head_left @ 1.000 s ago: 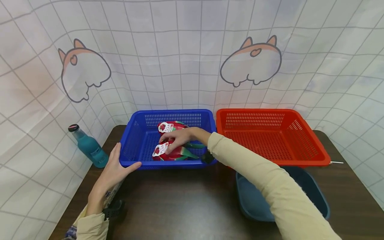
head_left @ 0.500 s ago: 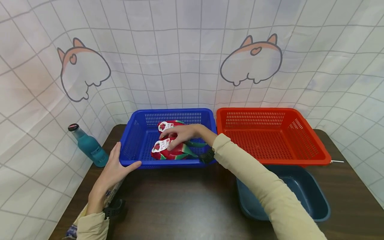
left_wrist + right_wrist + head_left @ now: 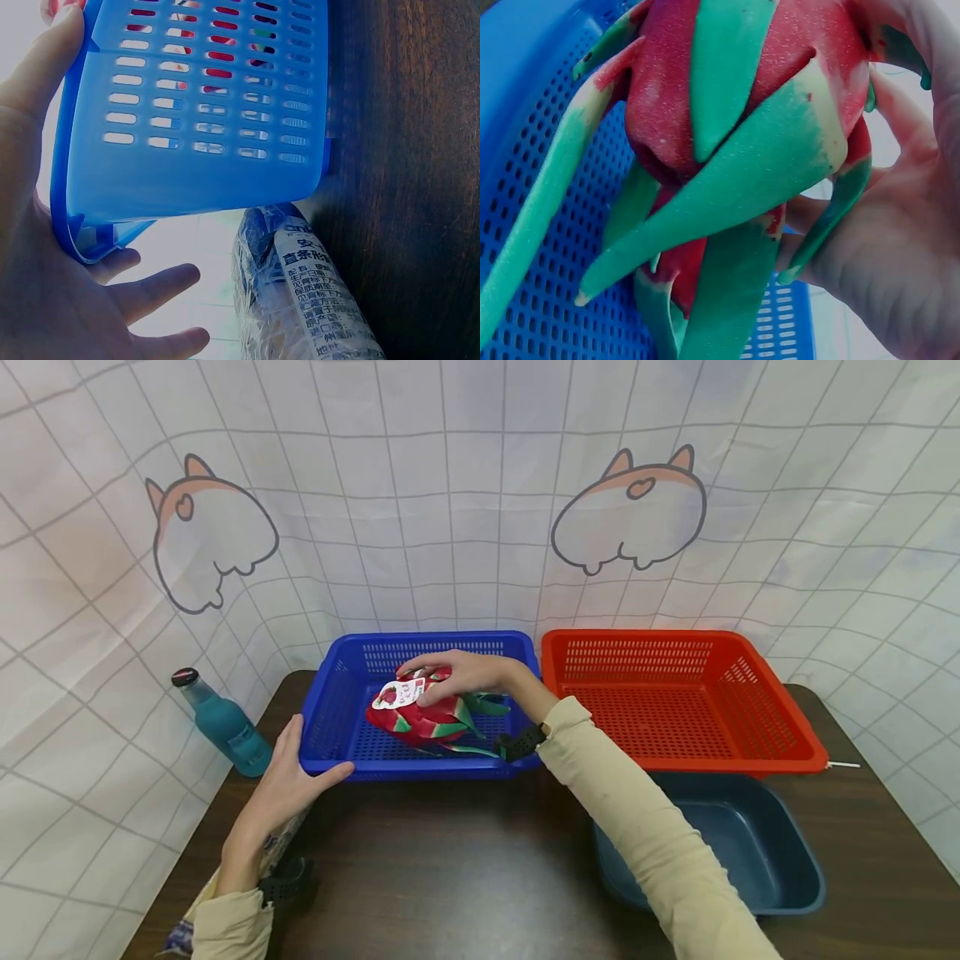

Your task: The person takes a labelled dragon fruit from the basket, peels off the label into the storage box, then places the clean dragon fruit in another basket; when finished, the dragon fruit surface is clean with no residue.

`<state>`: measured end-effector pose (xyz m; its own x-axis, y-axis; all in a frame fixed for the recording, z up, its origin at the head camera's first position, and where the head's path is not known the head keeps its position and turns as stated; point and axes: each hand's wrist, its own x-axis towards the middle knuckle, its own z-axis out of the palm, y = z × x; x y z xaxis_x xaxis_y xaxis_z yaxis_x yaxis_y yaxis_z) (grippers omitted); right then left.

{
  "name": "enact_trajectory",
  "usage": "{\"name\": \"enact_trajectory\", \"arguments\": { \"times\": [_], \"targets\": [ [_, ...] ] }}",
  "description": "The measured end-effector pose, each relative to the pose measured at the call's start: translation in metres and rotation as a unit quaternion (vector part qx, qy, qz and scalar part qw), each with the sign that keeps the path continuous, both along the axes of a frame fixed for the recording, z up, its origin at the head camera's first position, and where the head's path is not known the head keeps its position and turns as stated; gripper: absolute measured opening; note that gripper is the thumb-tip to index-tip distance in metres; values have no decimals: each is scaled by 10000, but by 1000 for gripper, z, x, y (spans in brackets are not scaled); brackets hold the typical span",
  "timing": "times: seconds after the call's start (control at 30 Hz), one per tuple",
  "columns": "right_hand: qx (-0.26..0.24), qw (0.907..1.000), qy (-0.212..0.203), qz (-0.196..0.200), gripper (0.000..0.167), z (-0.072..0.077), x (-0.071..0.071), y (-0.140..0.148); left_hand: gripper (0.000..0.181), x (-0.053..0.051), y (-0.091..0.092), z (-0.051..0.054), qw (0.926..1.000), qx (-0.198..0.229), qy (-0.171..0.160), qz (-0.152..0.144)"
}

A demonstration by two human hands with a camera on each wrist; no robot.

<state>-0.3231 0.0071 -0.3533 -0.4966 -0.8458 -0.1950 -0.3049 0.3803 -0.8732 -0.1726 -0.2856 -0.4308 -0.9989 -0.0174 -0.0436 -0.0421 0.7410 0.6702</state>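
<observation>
My right hand (image 3: 468,675) grips a red dragon fruit (image 3: 416,722) with green-tipped scales and a white label, raised above the floor of the blue basket (image 3: 442,771). In the right wrist view the fingers curl round the far side of this dragon fruit (image 3: 664,97). A second dragon fruit (image 3: 489,704) lies behind, mostly hidden by the first and the hand. My left hand (image 3: 288,785) rests on the basket's front left corner, its thumb along the front rim. The left wrist view has the other fingers extended past the basket (image 3: 187,180).
An orange-red basket (image 3: 637,710) stands right of the blue one. In front of it sits a dark blue tub (image 3: 750,835), partly behind the right sleeve. At the left stands a teal bottle (image 3: 232,731). A plastic-wrapped package (image 3: 300,292) lies near the left wrist.
The right hand has taken hold of the front dragon fruit and lifted it slightly, tilting it. It now covers much of the rear dragon fruit. The left hand has stayed in place.
</observation>
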Motion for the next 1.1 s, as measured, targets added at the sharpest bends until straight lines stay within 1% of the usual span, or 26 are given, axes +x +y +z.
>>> {"name": "enact_trajectory", "arguments": {
  "times": [0.13,0.23,0.3,0.47,0.53,0.67,0.77,0.93,1.1],
  "targets": [
    [-166,9998,-2,-110,58,-1,3,2,120,0,0,-1,10000,18,-20,20],
    [-282,9993,104,-212,57,0,7,3,120,1,0,-1,10000,26,-48,22],
    [-432,9982,188,-364,56,2,11,3,120,0,0,-1,10000,39,-40,26],
    [-984,9901,521,-849,55,8,23,1,120,0,0,-1,10000,53,6,31],
    [-1142,9859,739,-976,56,10,28,0,120,0,0,-1,10000,45,10,41],
    [-1403,9784,1115,-1027,55,14,37,0,120,1,0,0,10000,-1,-3,61],
    [-1533,9756,1208,-1004,55,19,44,2,120,0,0,-1,10000,-28,-16,68],
    [-1518,9763,1225,-940,58,31,61,7,120,0,-1,-1,10000,3,5,60],
    [-1294,9808,1211,-813,58,39,88,16,119,0,-1,-1,10000,32,24,35]
  ]
}}
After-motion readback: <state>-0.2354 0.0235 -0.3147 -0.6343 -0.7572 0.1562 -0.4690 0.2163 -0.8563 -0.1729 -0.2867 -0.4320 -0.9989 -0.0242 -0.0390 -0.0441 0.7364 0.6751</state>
